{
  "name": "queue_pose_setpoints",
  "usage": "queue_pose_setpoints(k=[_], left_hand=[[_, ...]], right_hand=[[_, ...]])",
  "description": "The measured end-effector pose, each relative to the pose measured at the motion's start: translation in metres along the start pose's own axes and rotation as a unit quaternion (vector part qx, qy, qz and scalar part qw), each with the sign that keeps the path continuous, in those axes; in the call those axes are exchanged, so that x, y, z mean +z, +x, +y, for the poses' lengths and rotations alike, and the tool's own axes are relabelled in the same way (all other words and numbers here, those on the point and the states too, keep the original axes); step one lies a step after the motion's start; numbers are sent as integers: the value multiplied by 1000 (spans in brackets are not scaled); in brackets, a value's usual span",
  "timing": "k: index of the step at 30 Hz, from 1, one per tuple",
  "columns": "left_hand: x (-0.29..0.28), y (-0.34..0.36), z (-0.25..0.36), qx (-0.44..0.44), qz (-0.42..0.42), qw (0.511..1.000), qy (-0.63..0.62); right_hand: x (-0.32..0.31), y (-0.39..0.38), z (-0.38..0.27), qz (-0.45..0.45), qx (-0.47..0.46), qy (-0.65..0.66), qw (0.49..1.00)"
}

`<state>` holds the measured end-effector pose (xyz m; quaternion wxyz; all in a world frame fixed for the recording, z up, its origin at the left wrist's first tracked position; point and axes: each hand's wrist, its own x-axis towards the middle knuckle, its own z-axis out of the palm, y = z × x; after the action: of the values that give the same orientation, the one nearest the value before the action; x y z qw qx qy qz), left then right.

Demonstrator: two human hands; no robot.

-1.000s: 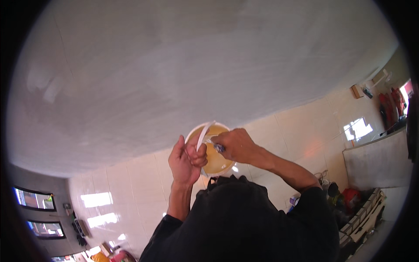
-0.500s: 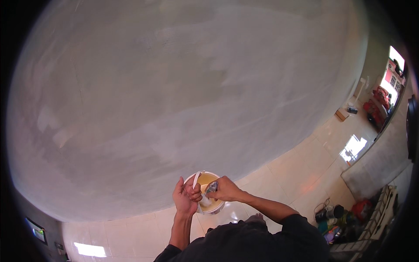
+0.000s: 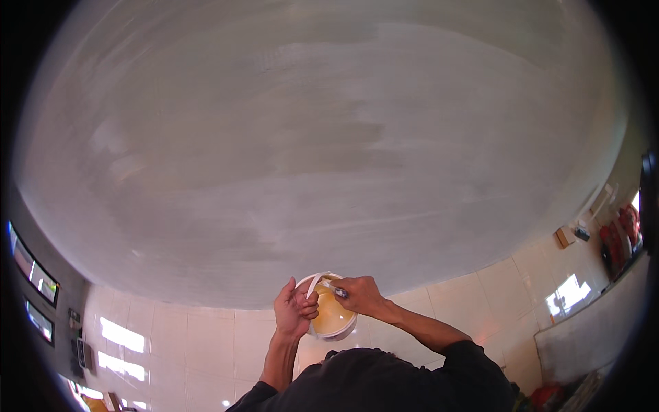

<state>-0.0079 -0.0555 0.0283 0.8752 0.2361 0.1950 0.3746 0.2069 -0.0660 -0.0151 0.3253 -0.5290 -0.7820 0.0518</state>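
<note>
A round white bucket (image 3: 334,336) with yellowish liquid (image 3: 332,317) in it hangs in front of my body, close to the wall. My left hand (image 3: 295,310) is closed around its white strap handle (image 3: 315,281), on the bucket's left side. In my right hand (image 3: 362,295) is a grey-handled tool that looks like a paintbrush (image 3: 340,292), held over the bucket's far right rim. Its working end points inward near the strap and is partly hidden.
A large grey wall (image 3: 329,151) with uneven lighter and darker patches rises ahead. Glossy pale floor tiles (image 3: 213,343) run along its foot. A small brown box (image 3: 564,237) stands by the wall at the right. Windows (image 3: 33,271) show at the left.
My right hand has moved the paintbrush from low inside the bucket up to its far rim. The left hand keeps the strap. The view has swung left, showing more windows.
</note>
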Motion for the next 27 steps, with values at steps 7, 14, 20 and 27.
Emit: queue_pose_setpoints(k=[7,14,20,27], left_hand=[[-12,1,-9,-5,28,999,15],[-19,-4,-19,11,27,999,40],[0,-5,-5,48,13,998,47],[8,-6,-2,39,5,999,32]], right_hand=[[13,-7,15,51,-35,31,998],[20,-20,12,62,-41,22,997],[-10,-17,-22,77,75,144,984],[-13,-19,-43,-63,187,376,906]])
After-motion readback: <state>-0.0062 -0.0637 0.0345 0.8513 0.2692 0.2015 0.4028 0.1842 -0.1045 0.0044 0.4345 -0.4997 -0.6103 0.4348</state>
